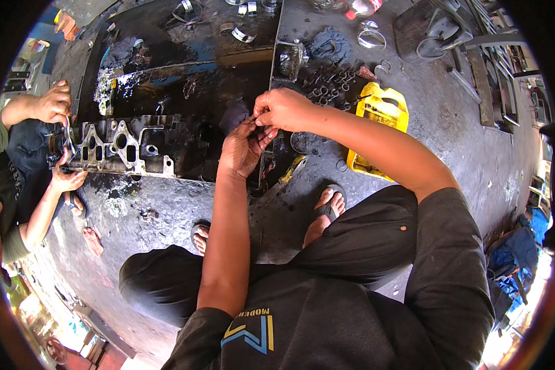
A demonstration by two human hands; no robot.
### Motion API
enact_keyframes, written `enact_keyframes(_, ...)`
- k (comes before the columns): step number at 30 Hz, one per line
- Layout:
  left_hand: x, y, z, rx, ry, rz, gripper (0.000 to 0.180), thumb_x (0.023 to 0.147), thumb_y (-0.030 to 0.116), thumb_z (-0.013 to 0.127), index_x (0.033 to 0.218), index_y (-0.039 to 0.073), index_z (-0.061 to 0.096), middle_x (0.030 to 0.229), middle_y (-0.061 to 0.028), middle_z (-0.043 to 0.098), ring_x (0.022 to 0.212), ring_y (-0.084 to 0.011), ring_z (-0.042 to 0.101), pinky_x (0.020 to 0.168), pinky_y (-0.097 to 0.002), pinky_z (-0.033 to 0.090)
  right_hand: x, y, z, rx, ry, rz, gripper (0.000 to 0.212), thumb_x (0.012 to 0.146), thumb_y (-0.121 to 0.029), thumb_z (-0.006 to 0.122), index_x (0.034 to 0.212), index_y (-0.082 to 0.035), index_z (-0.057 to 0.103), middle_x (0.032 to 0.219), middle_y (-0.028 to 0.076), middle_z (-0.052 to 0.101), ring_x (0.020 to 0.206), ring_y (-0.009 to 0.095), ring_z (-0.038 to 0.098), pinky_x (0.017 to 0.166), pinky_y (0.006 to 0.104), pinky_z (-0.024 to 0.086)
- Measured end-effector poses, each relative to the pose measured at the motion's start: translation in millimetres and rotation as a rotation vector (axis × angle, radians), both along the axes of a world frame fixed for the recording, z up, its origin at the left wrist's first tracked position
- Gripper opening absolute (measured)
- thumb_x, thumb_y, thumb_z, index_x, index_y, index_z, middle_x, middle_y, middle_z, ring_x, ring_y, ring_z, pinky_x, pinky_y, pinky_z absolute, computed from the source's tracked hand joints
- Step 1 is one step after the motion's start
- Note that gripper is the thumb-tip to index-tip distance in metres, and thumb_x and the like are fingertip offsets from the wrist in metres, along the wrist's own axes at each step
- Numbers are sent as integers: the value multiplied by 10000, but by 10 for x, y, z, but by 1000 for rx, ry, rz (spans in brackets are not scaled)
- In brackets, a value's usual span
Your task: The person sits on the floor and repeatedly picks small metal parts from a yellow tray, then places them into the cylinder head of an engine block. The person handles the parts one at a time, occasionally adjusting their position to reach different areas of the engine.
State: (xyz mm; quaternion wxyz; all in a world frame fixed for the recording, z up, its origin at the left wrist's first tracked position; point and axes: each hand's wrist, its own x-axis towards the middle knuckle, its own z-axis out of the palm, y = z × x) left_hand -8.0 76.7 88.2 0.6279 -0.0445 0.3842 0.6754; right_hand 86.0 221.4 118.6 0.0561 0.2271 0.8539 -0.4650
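Observation:
My left hand is turned palm up above the near edge of a dark, oily metal sheet. Over it, my right hand comes in from the right with its fingers pinched. The fingertips of both hands meet, and whatever small thing lies between them cannot be made out. To the left, a greasy engine cylinder head with oval and square ports rests on the sheet. A co-worker's two hands hold a shiny metal part at its left end.
A cut-open yellow jug stands right of my hands, beside several small ring-ended metal parts. A yellow-handled tool lies nearer my feet. Behind are a blue rag, metal rings and a red-capped bottle.

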Motion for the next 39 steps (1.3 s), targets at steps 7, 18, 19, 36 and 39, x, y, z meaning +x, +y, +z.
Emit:
enact_keyframes(7,-17,-30,-32,10,-9,-65,296,962,83,363,1158,-85,507,1041,-168,604,911,-274,636,805,-354,552,5,277,26,118,181,-128,176,781,-243,656,876,-98,690,843,114,685,803,287,660,734,374,517)
enact_keyframes(18,-93,-130,-289,-234,46,15,234,966,93,441,1110,15,608,916,-70,554,790,-172,547,675,-270,496,978,1823,-301,404,-205,-706,196,828,-208,610,977,-106,688,814,105,686,660,177,647,676,331,523)
enact_keyframes(19,-93,-135,-308,-228,54,16,224,961,88,456,1110,20,609,926,-68,558,792,-171,550,674,-268,495,989,1836,-350,401,-212,-730,191,824,-194,612,974,-104,689,807,102,685,654,161,640,676,324,522)
enact_keyframes(36,-57,-97,-309,-201,92,62,178,933,99,547,1092,28,582,964,-74,607,770,-179,581,661,-281,507,861,1810,-277,697,-290,-617,236,870,-251,546,1012,-122,684,1006,139,675,991,308,629,870,382,489)
enact_keyframes(39,-46,-11,-217,-195,92,111,179,939,110,540,1094,23,564,948,-74,608,768,-178,583,655,-275,506,514,1308,144,619,-41,-335,250,874,-263,515,1008,-152,696,1021,123,675,982,314,635,868,410,506)
